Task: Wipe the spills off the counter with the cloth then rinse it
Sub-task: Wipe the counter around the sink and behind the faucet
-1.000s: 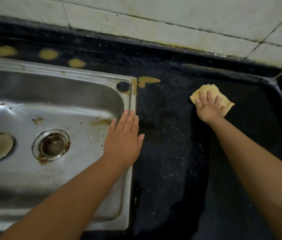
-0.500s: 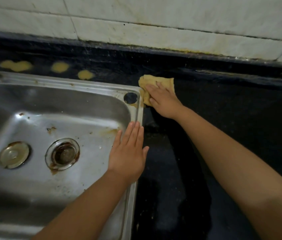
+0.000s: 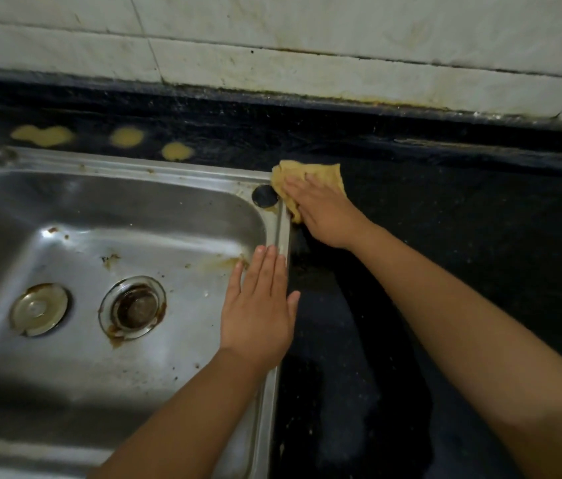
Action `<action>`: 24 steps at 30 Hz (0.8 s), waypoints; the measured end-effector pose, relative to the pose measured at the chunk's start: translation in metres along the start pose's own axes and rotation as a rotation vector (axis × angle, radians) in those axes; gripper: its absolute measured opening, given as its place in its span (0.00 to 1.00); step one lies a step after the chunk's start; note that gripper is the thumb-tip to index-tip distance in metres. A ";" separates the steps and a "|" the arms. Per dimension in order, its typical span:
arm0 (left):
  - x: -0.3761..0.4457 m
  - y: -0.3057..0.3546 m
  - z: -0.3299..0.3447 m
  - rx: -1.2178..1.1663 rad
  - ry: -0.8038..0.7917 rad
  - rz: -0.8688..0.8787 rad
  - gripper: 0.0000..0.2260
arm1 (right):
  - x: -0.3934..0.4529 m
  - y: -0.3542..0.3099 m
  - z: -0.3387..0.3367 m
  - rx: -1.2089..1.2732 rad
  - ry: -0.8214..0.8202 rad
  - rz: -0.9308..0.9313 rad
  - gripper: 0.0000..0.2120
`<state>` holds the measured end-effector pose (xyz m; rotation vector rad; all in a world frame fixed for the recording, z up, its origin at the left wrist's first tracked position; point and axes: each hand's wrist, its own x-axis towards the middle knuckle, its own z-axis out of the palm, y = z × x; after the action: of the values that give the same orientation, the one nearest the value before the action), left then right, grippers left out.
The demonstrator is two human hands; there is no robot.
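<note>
A yellow cloth point(image 3: 321, 174) lies on the black counter point(image 3: 462, 236) at the sink's back right corner, its left edge on the rim. My right hand point(image 3: 324, 209) presses flat on the cloth with straight fingers. My left hand point(image 3: 258, 305) rests flat and open on the right rim of the steel sink point(image 3: 106, 216), fingers together. Three yellow spills sit on the counter strip behind the sink: a wide one point(image 3: 43, 135), a round one point(image 3: 127, 137) and a small one point(image 3: 177, 151).
The sink basin has a rusty drain point(image 3: 132, 307), a metal plug point(image 3: 39, 309) to its left and brown stains. A dark round hole point(image 3: 265, 196) marks the rim corner. White tiled wall point(image 3: 307, 46) backs the counter. A wet streak point(image 3: 359, 409) darkens the counter nearby.
My right hand slid the cloth left across the counter to the sink corner, covering the spill that lay there. My left hand stayed on the sink rim.
</note>
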<state>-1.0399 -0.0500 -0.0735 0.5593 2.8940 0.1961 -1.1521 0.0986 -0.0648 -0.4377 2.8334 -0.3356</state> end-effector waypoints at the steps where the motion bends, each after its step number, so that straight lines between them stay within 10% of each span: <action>1: -0.001 0.000 0.001 0.006 -0.016 -0.004 0.32 | 0.010 0.005 -0.004 -0.005 0.001 0.035 0.24; 9: -0.003 0.001 0.002 0.038 0.079 -0.029 0.30 | 0.007 0.001 -0.004 -0.025 -0.002 0.171 0.23; 20: -0.003 0.003 -0.008 0.011 -0.021 -0.033 0.40 | -0.152 0.021 0.021 -0.275 -0.113 -0.152 0.28; 24: -0.003 0.002 -0.006 0.019 -0.026 -0.007 0.40 | -0.081 0.043 -0.001 -0.121 -0.054 0.228 0.26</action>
<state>-1.0381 -0.0498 -0.0674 0.5501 2.8753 0.1591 -1.0887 0.1647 -0.0577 -0.1408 2.8220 -0.1068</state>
